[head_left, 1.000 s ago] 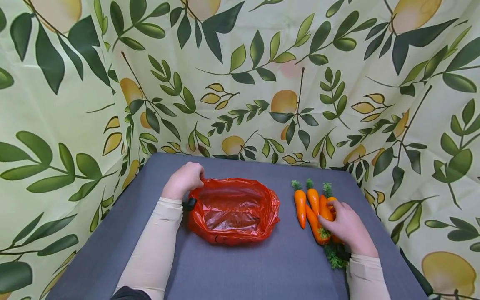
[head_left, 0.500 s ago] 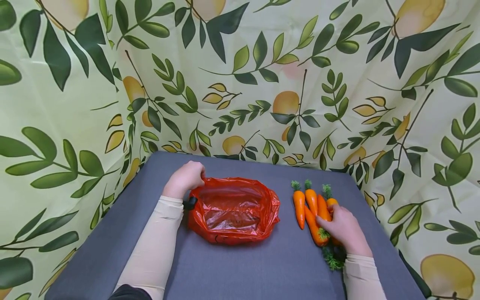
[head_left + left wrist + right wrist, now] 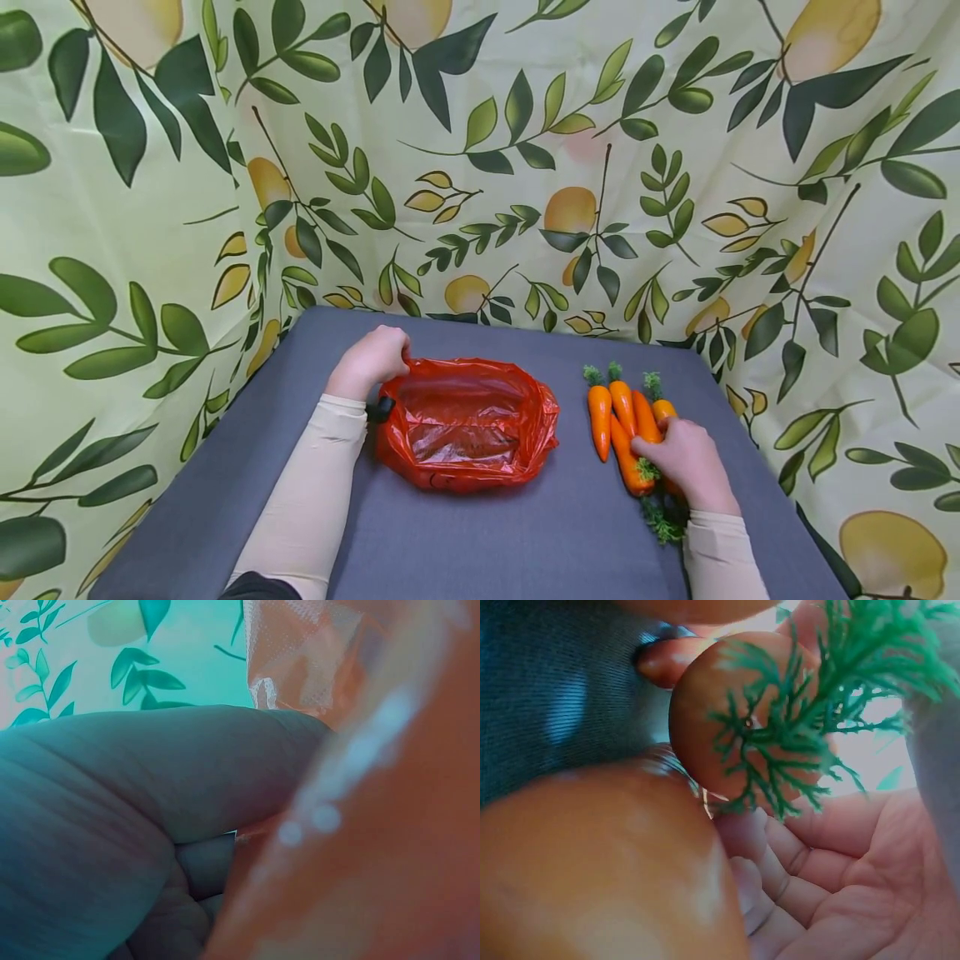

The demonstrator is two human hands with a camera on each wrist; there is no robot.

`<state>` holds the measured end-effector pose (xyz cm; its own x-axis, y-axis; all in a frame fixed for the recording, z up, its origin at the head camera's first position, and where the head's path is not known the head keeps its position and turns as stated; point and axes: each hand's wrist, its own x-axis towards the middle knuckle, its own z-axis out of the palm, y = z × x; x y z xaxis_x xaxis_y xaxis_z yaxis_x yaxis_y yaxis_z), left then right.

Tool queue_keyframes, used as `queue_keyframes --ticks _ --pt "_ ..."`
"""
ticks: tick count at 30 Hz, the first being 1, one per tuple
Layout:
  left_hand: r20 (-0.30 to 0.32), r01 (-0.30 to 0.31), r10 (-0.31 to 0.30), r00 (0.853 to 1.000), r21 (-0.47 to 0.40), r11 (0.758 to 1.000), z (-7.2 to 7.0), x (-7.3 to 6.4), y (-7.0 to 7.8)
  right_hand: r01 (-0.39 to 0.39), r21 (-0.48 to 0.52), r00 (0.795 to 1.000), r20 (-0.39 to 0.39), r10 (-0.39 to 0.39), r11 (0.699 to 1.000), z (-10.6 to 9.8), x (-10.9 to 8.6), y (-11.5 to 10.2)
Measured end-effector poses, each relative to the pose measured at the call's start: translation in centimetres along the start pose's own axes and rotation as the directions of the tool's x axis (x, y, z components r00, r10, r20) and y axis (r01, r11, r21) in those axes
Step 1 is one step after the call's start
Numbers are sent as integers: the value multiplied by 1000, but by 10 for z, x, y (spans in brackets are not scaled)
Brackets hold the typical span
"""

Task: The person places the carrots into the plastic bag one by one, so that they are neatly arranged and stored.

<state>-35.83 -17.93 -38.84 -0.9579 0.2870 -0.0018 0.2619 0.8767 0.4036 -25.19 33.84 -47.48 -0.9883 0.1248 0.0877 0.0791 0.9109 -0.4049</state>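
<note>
A red plastic bag [image 3: 468, 477] stands with its mouth spread open on the grey table. My left hand [image 3: 370, 364] pinches the bag's back left rim, and thin red film shows beside the thumb [image 3: 165, 769] in the left wrist view. Several orange carrots with feathery green tops lie in a cluster at the right, the leftmost carrot [image 3: 600, 421] slightly apart. Over the cluster's right side, my right hand [image 3: 696, 467] grips a carrot [image 3: 697, 724], fingertips [image 3: 742, 834] against it. Another carrot [image 3: 607, 862] lies close in front of that wrist camera. The hand hides part of the cluster.
The grey table [image 3: 480, 550] is enclosed at the back and sides by a hanging cloth [image 3: 480, 208] printed with leaves and fruit. A green carrot top [image 3: 660, 521] sticks out toward the near side beneath my right wrist.
My right hand has shifted slightly left and toward me, its fingers drawn closer around the carrots, some of which have moved a little. My left hand stays on the bag's rim.
</note>
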Motion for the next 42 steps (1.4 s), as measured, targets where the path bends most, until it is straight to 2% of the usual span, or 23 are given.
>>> queue_keyframes --ticks 9,16,24,35,42 --pt "-20 -9 9 1000 10 1000 -1 0 -2 36 11 995 -95 -35 999 -5 2 0" --pt "-19 -4 4 1000 2 1000 -2 -1 -1 20 71 983 -181 -7 997 -12 -3 -11" --pt "-8 -2 2 1000 -20 1000 -1 0 0 11 144 971 -238 24 990 -15 -10 -23" --pt "0 -9 9 1000 -42 999 2 0 -3 30 253 978 -207 24 967 -22 -13 -46" --pt "6 -8 8 1000 -45 999 1 -1 -2 87 282 979 -203 -29 956 -26 -10 -66"
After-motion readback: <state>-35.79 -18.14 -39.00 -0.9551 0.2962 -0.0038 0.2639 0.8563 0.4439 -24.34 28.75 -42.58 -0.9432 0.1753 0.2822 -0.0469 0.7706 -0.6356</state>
